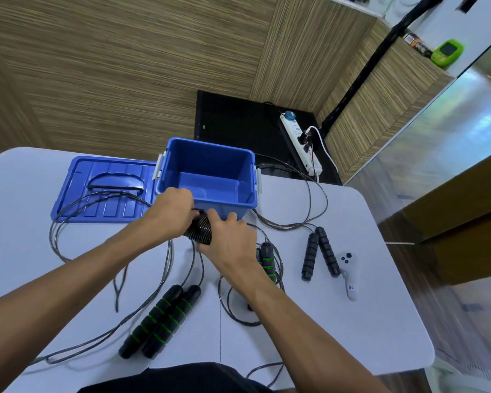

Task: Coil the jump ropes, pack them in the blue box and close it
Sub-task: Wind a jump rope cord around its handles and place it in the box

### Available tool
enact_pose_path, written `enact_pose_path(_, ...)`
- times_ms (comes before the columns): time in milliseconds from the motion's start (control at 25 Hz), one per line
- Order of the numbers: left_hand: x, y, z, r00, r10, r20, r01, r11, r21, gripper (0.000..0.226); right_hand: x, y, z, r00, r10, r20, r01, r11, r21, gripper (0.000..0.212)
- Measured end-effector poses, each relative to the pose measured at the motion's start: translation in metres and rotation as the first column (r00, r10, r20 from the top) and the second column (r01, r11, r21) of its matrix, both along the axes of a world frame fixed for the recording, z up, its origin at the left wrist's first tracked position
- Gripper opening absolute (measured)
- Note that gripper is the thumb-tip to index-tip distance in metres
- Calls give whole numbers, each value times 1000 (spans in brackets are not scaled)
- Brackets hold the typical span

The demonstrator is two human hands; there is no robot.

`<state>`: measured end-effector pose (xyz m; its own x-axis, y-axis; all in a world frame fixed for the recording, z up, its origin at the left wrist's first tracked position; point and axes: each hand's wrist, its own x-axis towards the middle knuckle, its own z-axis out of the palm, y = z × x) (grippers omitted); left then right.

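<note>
Nearest me on the white surface (338, 321) lies a pair of black handles with green rings (160, 321), side by side, their thin cord (165, 268) trailing off to the left and looping back toward the middle. Just right of them, a second green-ringed pair (267, 265) sits partly hidden under my right forearm, its cord curled around it. Farther right rests an all-black pair (319, 255) in a narrow V, and beside that a white controller (348, 275).

Above these, both my hands meet on a wound black bundle (201, 231), a handle wrapped tight with cord. My left hand (170, 215) has its fingers curled over the bundle's far left end; my right hand (228, 236) grips it from the right, thumb on top, fingers underneath. The bundle is held just in front of the near wall of the blue box (210, 177), which stands open, nothing in the part of it I can see. Its lid (108, 188) lies flat to the left, touching the box, with a loop of cord crossing its near edge.

Beyond the surface, a power strip (299, 143) lies on a black mat on the floor.
</note>
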<state>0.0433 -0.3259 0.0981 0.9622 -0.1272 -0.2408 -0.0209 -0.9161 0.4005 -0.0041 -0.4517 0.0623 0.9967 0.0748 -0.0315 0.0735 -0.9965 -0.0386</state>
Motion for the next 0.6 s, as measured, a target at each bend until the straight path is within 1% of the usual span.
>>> enact_pose_path(80,-3,4,1,999,2,36,-1,1000,-28,22,0,-2,-1,1000,12,12,-12,1000,-9,60)
enact_pose_path(160,-3,6,0,1000,3,24,-1,997,-80,26,-3,1,-3,999,34,23,-33,999,-34,61)
enact_pose_path(240,0,7,0,995,69,-70,-83,970,-227,32,-6,8,-6,998,40,54,-35,994,-102,63)
enact_pose_path(280,0,6,0,984,118,-137,-156,934,-321,35,-9,11,-6,998,24,63,-16,992,-125,65)
enact_pose_path(360,-5,5,-1,934,183,-306,-319,811,-489,38,-9,12,-6,997,21,73,-13,993,-116,67)
enact_pose_path(440,-12,4,-5,870,181,-458,-452,663,-596,38,-4,5,-3,999,3,43,-1,999,-41,66)
enact_pose_path(520,-18,3,-11,824,164,-542,-541,513,-666,35,2,-1,-2,999,-27,37,27,1000,10,72)
enact_pose_path(560,-20,2,-12,813,167,-557,-565,455,-688,34,4,-2,-1,998,-45,46,44,999,24,76)
enact_pose_path(600,-22,-1,-13,820,189,-541,-563,439,-700,33,5,-2,0,997,-60,43,59,998,39,78)
